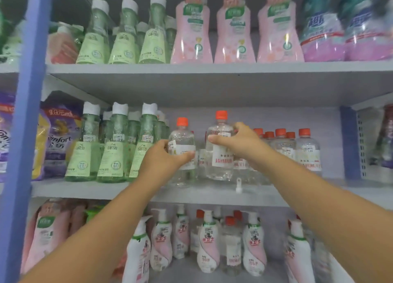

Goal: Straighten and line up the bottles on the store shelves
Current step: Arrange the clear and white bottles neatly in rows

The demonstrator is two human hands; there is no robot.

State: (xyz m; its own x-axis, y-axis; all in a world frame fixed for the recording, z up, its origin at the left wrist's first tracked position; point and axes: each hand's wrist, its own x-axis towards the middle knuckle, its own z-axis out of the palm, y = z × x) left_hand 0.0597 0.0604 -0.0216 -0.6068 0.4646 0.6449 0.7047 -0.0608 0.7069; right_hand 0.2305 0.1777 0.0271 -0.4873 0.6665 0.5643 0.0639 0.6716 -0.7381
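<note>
Clear orange-capped bottles | left hand (163,155) grips one (182,153) | right hand (236,142) grips another (220,155)

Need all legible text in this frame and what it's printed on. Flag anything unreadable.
"Comfort": purple refill pouch, middle shelf, far left; the first letter is partly cut off.
Price banner at that pouch's top: blurred, digits not certain.
Red print on the clear orange-capped bottle held by the right hand: too blurred.
Sticker on the clear orange-capped bottle held by the left hand: unreadable.
Green, pink and white bottle labels: too small or blurred.
</note>
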